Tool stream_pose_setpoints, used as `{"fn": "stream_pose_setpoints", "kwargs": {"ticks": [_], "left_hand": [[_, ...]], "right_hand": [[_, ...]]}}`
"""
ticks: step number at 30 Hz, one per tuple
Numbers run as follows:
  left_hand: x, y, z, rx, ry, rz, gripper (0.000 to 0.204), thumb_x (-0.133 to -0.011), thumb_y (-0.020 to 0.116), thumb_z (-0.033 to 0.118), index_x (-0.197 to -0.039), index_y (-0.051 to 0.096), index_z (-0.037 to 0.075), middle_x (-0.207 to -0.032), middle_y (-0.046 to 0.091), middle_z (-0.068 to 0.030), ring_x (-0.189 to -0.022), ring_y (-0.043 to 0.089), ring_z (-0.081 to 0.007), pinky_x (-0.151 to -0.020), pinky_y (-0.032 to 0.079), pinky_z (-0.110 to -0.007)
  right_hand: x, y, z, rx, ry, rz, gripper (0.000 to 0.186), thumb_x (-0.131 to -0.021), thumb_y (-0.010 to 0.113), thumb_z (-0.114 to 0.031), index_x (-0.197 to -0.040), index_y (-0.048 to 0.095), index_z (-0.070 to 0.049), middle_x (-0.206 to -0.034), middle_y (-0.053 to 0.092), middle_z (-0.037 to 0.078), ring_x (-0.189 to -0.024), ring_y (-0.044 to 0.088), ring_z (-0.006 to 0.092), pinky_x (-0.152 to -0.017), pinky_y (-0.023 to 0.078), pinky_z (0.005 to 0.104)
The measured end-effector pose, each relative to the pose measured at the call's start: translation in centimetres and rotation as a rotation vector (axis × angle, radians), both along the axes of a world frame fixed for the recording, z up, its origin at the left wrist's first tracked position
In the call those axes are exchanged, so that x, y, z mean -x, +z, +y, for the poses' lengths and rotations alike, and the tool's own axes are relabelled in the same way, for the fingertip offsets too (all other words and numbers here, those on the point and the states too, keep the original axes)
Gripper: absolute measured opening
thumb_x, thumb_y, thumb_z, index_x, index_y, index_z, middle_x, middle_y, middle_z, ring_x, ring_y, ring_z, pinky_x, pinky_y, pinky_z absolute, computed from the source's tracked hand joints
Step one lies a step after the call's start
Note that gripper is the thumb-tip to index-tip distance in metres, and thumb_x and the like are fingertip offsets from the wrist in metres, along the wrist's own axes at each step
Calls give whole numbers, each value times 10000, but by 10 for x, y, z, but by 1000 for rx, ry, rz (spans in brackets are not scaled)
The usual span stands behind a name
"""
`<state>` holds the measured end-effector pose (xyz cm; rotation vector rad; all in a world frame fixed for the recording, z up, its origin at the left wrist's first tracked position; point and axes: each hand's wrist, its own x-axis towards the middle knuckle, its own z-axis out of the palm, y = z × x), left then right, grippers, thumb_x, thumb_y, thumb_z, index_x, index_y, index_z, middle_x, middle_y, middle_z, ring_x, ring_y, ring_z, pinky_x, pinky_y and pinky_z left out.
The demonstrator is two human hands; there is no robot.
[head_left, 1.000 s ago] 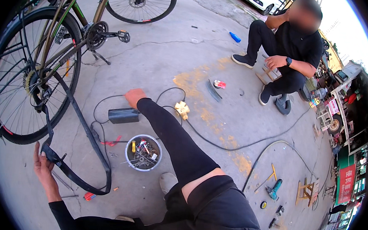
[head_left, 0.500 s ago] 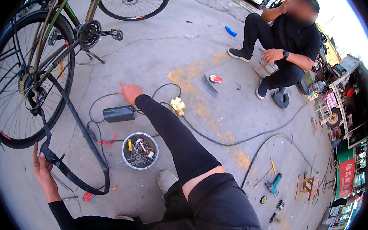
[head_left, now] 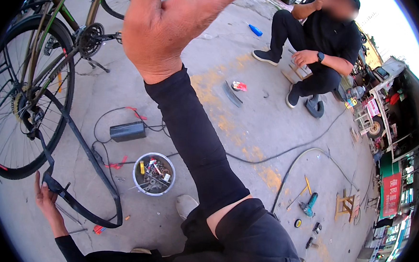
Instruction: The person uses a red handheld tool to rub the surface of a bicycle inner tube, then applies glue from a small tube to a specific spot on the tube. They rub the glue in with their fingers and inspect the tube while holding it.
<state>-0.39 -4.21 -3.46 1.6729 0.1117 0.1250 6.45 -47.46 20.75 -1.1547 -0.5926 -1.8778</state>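
My left hand (head_left: 48, 201) grips the slack black inner tube (head_left: 76, 202) at the lower left, one finger raised. The tube loops up to the rear wheel of a green-striped bicycle (head_left: 57, 30). My right hand (head_left: 172, 30), in a long black sleeve, is raised large at the top, above the ground; its fingertips are cut off by the frame edge. Below it lie a black rectangular box (head_left: 127, 131) with cables, red clips (head_left: 135, 113) and a round bucket of small hardware and tools (head_left: 154, 173).
A person in black (head_left: 315, 56) sits at upper right near a curved strip (head_left: 232, 94) and a blue bottle (head_left: 255, 30). A hose (head_left: 314, 151), a teal power tool (head_left: 309, 205) and a wooden stool (head_left: 345, 207) lie rightward. A cluttered cart (head_left: 393, 113) is beyond.
My right hand has risen from beside the black box and cables to the top of the view, close to the camera. My left hand still holds the tube.
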Motion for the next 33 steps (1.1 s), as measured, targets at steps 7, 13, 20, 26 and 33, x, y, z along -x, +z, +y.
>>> {"fn": "stream_pose_setpoints", "kwargs": {"ticks": [7,13,20,26,33], "left_hand": [[9,1,1,1,96,-21,506,-1010,562,250,-1492,466,132,-995,652,-7,-847,598,-63,-833,517,-245],[1,7,-17,21,10,-2,506,-1016,529,255,-1497,456,116,-1064,658,-63,-955,646,-129,-911,520,-305],[2,10,-20,20,49,-19,543,-997,568,265,-1498,448,94,-1052,647,-51,-936,638,-117,-869,532,-297],[-7,19,-7,-56,29,28,535,-985,596,226,-1482,471,70,-838,560,69,-724,531,-27,-773,475,-207],[2,11,-1,-63,83,-4,517,-981,579,269,-1452,507,66,-1002,670,-44,-903,671,-110,-837,531,-262]], "right_hand": [[20,1,32,602,222,453,471,-830,659,-336,-1115,487,-2,-1026,642,238,-904,665,362,-760,531,473],[-9,-91,103,1266,306,932,408,-784,682,-430,-915,683,-44,-868,696,194,-893,669,400,-770,531,504],[-91,-246,130,1740,665,1237,589,-842,691,-532,-1129,685,-17,-1044,704,200,-942,680,348,-820,523,464],[-102,-317,51,1291,563,1684,507,-836,695,-469,-830,696,38,-709,680,153,-701,662,240,-654,506,405],[-56,-388,24,1535,434,1975,446,-861,680,-433,-853,703,13,-867,716,190,-826,685,337,-763,509,456]]}}
